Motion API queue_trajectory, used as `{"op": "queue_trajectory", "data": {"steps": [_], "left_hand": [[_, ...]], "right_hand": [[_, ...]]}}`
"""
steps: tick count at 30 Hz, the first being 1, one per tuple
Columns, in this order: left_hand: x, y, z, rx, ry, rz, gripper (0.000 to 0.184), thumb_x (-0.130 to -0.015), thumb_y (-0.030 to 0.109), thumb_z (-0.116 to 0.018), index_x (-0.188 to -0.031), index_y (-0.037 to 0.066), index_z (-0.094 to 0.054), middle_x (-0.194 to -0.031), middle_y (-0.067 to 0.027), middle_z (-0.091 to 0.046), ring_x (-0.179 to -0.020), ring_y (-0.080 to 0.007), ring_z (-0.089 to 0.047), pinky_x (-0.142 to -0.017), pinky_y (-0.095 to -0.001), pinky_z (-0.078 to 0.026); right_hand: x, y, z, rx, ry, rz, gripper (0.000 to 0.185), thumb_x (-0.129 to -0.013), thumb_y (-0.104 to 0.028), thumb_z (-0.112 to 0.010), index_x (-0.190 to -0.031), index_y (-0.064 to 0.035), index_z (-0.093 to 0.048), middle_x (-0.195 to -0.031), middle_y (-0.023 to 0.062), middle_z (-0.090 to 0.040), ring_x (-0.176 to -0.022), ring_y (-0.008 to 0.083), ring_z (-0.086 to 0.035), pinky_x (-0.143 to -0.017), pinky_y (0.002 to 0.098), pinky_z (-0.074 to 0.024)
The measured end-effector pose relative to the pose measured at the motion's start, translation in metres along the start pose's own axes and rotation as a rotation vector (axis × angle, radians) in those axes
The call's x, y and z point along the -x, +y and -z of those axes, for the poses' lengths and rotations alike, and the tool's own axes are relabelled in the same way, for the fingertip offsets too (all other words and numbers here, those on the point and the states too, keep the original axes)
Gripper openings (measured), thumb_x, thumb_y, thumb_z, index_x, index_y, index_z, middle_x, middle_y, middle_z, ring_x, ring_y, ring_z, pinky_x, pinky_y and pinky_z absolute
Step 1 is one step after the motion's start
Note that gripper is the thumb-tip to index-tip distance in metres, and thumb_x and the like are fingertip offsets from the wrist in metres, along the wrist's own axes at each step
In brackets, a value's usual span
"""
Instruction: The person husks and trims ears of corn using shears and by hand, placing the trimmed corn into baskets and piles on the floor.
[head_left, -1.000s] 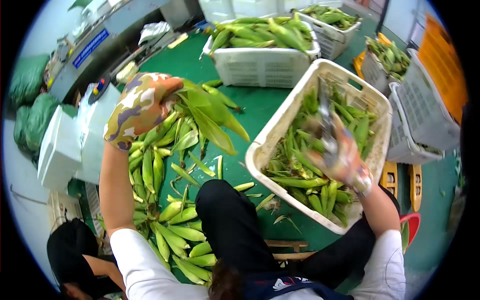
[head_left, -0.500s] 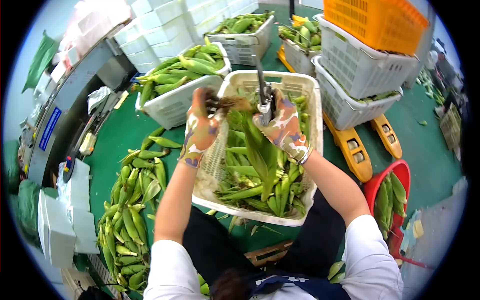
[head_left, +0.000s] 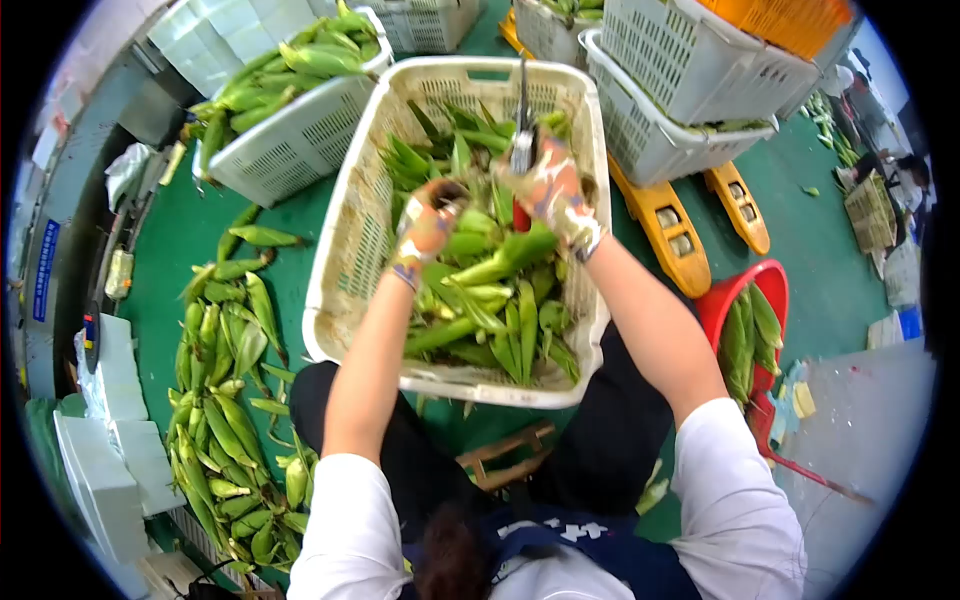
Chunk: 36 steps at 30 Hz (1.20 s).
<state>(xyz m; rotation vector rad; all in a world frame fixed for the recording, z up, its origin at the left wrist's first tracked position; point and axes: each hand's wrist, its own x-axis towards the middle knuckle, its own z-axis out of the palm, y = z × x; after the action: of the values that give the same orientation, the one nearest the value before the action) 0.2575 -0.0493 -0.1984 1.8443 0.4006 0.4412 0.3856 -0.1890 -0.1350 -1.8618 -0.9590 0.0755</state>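
A white crate [head_left: 335, 290] with green husks and corn pieces [head_left: 487, 290] inside stands between my knees. My left hand [head_left: 430, 222], in a camouflage glove, is over its middle, fingers curled round something dark that is too blurred to name. To its right my right hand [head_left: 550, 185], gloved alike, grips a metal cutting tool [head_left: 523, 148] with a red handle, its blade pointing away from me. Green leaves lie just below both hands. On the green floor at the left is a pile of corn ears [head_left: 225, 430].
A white crate full of corn [head_left: 300, 135] stands at the upper left. Stacked crates [head_left: 660, 140] and a yellow pallet jack [head_left: 665, 225] are at the upper right. A red dustpan [head_left: 715, 305] holds husks at the right. A wooden stool [head_left: 508, 455] is below the crate.
The view has tilted and shifted, so the crate appears larger and higher. My left hand came from the corn pile to the crate; the leafy piece between my hands has dropped lower.
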Motion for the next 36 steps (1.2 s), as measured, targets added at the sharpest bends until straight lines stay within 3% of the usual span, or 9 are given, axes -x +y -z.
{"op": "queue_trajectory", "data": {"steps": [3, 6, 9, 14, 18, 19, 23, 31, 36], "left_hand": [[-0.003, -0.025, 0.004, -0.328, 0.155, -0.018, 0.02, -0.078, 0.01, -0.059, -0.094, -0.002, -0.056, -0.087, -0.0129, -0.063, -0.079, -0.0213, -0.06, -0.071, -0.0319, -0.047], [0.0, -0.033, -0.023, -0.376, -0.094, 0.012, 0.028, -0.075, 0.016, -0.063, -0.098, 0.001, -0.058, -0.096, -0.0191, -0.062, -0.088, -0.0305, -0.06, -0.077, -0.0365, -0.047], [-0.017, -0.05, -0.091, -0.723, -0.205, -0.095, 0.059, -0.072, 0.032, -0.067, -0.117, 0.001, -0.044, -0.117, -0.0201, -0.05, -0.103, -0.0329, -0.052, -0.089, -0.0373, -0.042], [-0.049, -0.093, -0.162, -0.751, -0.219, -0.026, 0.074, -0.062, 0.034, -0.071, -0.12, -0.001, -0.042, -0.111, -0.0184, -0.054, -0.1, -0.0335, -0.053, -0.085, -0.0384, -0.044], [-0.039, -0.054, -0.109, -0.129, -0.013, -0.079, 0.075, -0.06, 0.027, -0.074, -0.118, -0.006, -0.04, -0.107, -0.0234, -0.055, -0.098, -0.0329, -0.054, -0.085, -0.0377, -0.043], [-0.033, -0.049, -0.092, -0.118, 0.006, -0.135, 0.072, -0.06, 0.023, -0.074, -0.117, -0.005, -0.041, -0.106, -0.0223, -0.056, -0.097, -0.031, -0.056, -0.083, -0.0368, -0.044], [0.014, 0.038, -0.052, -0.311, 0.0, -0.177, 0.065, -0.062, 0.02, -0.072, -0.115, -0.003, -0.042, -0.101, -0.0224, -0.056, -0.093, -0.0399, -0.053, -0.079, -0.0411, -0.044], [0.063, 0.013, -0.007, -0.459, 0.225, -0.52, 0.06, -0.08, 0.012, -0.057, -0.129, -0.002, -0.026, -0.125, -0.0194, -0.038, -0.114, -0.0273, -0.043, -0.096, -0.035, -0.035], [0.063, 0.03, 0.025, -0.295, 0.179, -0.458, 0.045, -0.072, 0.006, -0.057, -0.113, -0.003, -0.043, -0.111, -0.0182, -0.046, -0.1, -0.0281, -0.048, -0.088, -0.0342, -0.039]], "right_hand": [[-0.01, 0.035, 0.02, 0.065, 0.118, -0.08, 0.032, -0.067, -0.018, -0.072, -0.087, -0.0017, -0.052, -0.073, 0.0047, -0.059, -0.064, 0.0145, -0.055, -0.06, 0.03, -0.0461], [-0.006, 0.027, 0.056, -0.255, 0.255, -0.135, 0.022, -0.072, -0.012, -0.069, -0.084, -0.002, -0.052, -0.076, 0.0044, -0.058, -0.067, 0.0101, -0.052, -0.061, 0.0243, -0.0446], [0.001, 0.032, 0.074, -0.502, 0.236, -0.126, 0.012, -0.077, -0.007, -0.061, -0.084, -0.0003, -0.054, -0.074, 0.004, -0.057, -0.065, 0.0103, -0.052, -0.063, 0.0236, -0.0452], [-0.001, 0.039, 0.075, -0.488, 0.115, -0.223, 0.013, -0.078, -0.01, -0.057, -0.083, 0.0016, -0.056, -0.082, 0.0074, -0.06, -0.074, 0.0128, -0.056, -0.068, 0.0262, -0.0458], [-0.001, 0.048, 0.084, 0.122, 0.118, -0.135, 0.028, -0.074, -0.013, -0.063, -0.094, 0.0002, -0.05, -0.077, 0.0058, -0.057, -0.071, 0.0137, -0.053, -0.065, 0.0292, -0.0454], [0.002, 0.036, 0.087, 0.128, 0.078, -0.174, 0.038, -0.068, -0.027, -0.067, -0.088, 0.0012, -0.053, -0.079, 0.0188, -0.059, -0.076, 0.0322, -0.058, -0.068, 0.0379, -0.0458], [0.015, 0.004, 0.062, 0.067, -0.095, -0.042, 0.055, -0.065, -0.031, -0.071, -0.099, 0.0041, -0.046, -0.083, 0.021, -0.058, -0.08, 0.035, -0.057, -0.071, 0.0365, -0.0464], [0.038, -0.015, -0.001, 0.25, -0.149, 0.477, 0.046, -0.069, -0.023, -0.062, -0.106, 0.0012, -0.048, -0.095, 0.0189, -0.056, -0.087, 0.0322, -0.053, -0.077, 0.037, -0.0423], [0.039, -0.047, -0.006, 0.126, -0.282, 0.305, 0.042, -0.078, -0.021, -0.057, -0.115, -0.0021, -0.049, -0.102, 0.014, -0.056, -0.09, 0.0266, -0.053, -0.081, 0.0327, -0.0414]]}}
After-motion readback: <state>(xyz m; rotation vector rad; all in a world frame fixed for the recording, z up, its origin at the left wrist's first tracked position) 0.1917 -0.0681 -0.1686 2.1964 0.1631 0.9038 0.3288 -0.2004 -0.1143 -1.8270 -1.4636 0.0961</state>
